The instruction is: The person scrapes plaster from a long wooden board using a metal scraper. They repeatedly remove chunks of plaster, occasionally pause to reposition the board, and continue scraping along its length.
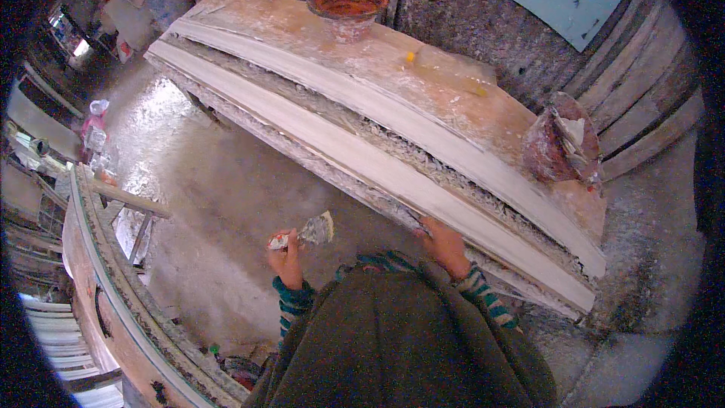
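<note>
My left hand (283, 263) is closed around the handle of a putty knife (316, 229), held up over the floor on the near side of the table. Pale, dried-looking material coats its broad blade. At the near edge of the long table, my right hand (447, 248) has its fingers bent against the rim; what they grip, if anything, is hard to make out. Just beyond that hand runs a long whitish plaster strip (332, 138). A second pale strip (423, 130) lies parallel behind it, with a rough, crumb-filled gap between them.
A bowl with an orange-red inside (349, 1) stands at the table's back. Toward the right end sits a crusted, tilted bowl (563, 140) with scraps in it. A curved-edged bench (113, 317) is at lower left. Corrugated wall (468, 26) rises behind the table.
</note>
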Demonstrator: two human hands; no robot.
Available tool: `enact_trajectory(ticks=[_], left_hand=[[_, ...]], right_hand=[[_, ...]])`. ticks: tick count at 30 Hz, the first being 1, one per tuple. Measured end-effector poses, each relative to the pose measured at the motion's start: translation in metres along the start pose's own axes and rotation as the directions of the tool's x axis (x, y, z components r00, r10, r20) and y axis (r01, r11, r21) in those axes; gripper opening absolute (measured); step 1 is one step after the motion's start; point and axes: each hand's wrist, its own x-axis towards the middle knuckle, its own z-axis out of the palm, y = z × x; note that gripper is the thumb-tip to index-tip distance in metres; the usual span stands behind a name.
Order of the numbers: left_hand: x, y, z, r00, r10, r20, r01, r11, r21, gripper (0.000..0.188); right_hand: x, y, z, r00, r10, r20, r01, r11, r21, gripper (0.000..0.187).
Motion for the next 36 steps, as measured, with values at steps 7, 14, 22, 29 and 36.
enact_trajectory(ticks=[7, 14, 22, 29, 36], left_hand=[[0.004, -0.019, 0.015, 0.998, 0.004, 0.064, -0.009, 0.997, 0.076, 0.015], [-0.007, -0.003, 0.03, 0.985, 0.034, 0.167, -0.056, 0.99, 0.13, 0.011], [-0.016, -0.004, 0.04, 0.977, -0.025, 0.212, -0.008, 0.988, 0.154, 0.012], [-0.018, -0.013, 0.026, 0.987, -0.031, 0.155, 0.017, 0.996, 0.09, 0.012], [-0.008, -0.011, 0.006, 0.996, -0.011, 0.092, 0.001, 0.995, 0.098, 0.012]], right_hand=[[-0.057, 0.052, -0.005, 0.994, 0.102, -0.038, -0.102, 0.995, 0.002, 0.032], [-0.013, 0.029, 0.043, 0.995, 0.08, -0.066, -0.079, 0.997, 0.023, 0.029], [0.036, -0.009, 0.053, 0.955, -0.141, -0.259, 0.197, 0.959, 0.203, 0.031], [0.017, 0.007, -0.018, 0.936, 0.213, 0.28, -0.306, 0.884, 0.352, 0.03], [0.061, 0.005, 0.023, 0.968, 0.013, 0.25, -0.128, 0.885, 0.449, 0.031]])
